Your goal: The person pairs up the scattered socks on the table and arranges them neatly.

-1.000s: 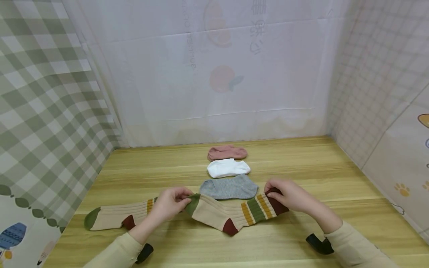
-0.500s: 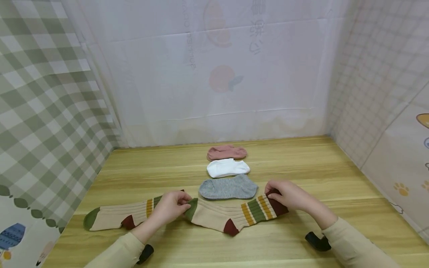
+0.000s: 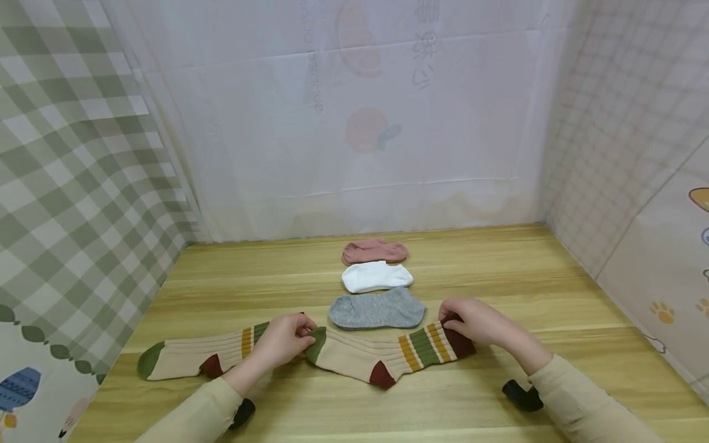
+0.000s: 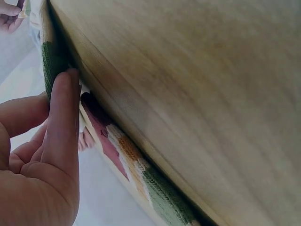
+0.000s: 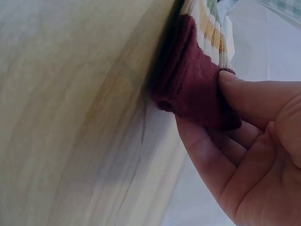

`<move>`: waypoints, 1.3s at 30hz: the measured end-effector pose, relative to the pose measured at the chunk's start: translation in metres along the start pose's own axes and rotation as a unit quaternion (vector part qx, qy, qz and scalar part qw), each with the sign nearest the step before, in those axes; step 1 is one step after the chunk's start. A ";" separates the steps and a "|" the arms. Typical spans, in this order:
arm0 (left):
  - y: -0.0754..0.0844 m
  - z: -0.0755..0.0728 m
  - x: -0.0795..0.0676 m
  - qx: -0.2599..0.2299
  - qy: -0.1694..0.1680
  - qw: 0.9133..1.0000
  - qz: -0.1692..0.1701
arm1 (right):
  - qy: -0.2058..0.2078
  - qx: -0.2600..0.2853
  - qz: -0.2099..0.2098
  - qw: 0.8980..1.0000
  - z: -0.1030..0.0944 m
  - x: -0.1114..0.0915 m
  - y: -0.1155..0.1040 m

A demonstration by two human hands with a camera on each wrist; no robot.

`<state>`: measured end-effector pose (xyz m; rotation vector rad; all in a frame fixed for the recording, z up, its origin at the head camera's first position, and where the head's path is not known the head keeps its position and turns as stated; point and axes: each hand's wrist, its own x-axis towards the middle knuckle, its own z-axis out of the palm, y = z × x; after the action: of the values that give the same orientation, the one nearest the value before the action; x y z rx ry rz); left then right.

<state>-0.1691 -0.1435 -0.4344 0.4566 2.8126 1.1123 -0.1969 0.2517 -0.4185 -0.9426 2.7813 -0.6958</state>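
Observation:
A long cream ribbed sock [image 3: 354, 357] with green toe, maroon heel, striped leg and maroon cuff stretches between both hands, low over the table. My left hand [image 3: 281, 339] pinches its green toe [image 4: 55, 59] between thumb and fingers. At the other end my right hand [image 3: 473, 321] pinches the maroon cuff [image 5: 195, 80], thumb on one face and fingers behind. A matching sock [image 3: 183, 357] lies flat at the left, its striped leg partly hidden by my left hand and forearm; its maroon cuff and stripes [image 4: 124, 146] show below the hand in the left wrist view.
Just beyond the held sock, a grey ankle sock [image 3: 378, 309], a white one [image 3: 376, 277] and a pink one [image 3: 375, 251] lie in a column on the wooden table [image 3: 498, 264]. Cloth-covered walls stand at the back [image 3: 266, 154], left [image 3: 72, 135] and right [image 3: 626, 123].
Over the last second the left hand and the sock's toe have shifted slightly left and down, to lie a little lower. The right hand keeps its hold on the cuff, almost still.

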 end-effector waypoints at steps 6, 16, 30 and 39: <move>0.000 -0.001 0.001 -0.008 -0.002 1.000 -0.004 | -0.007 -0.004 0.007 1.000 0.000 0.001 0.001; 0.003 -0.004 0.001 -0.009 -0.001 1.000 -0.004 | -0.008 -0.026 0.026 0.999 -0.001 0.002 0.001; 0.003 -0.020 -0.006 0.057 0.081 0.995 0.000 | 0.032 -0.053 -0.027 0.998 -0.010 0.008 -0.021; 0.001 -0.030 -0.015 0.112 0.109 0.987 0.020 | 0.066 -0.060 -0.064 0.994 -0.006 0.017 -0.041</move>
<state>-0.1599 -0.1675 -0.4122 0.4344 3.1531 0.9057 -0.1895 0.2157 -0.3939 -1.1453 2.9270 -0.6339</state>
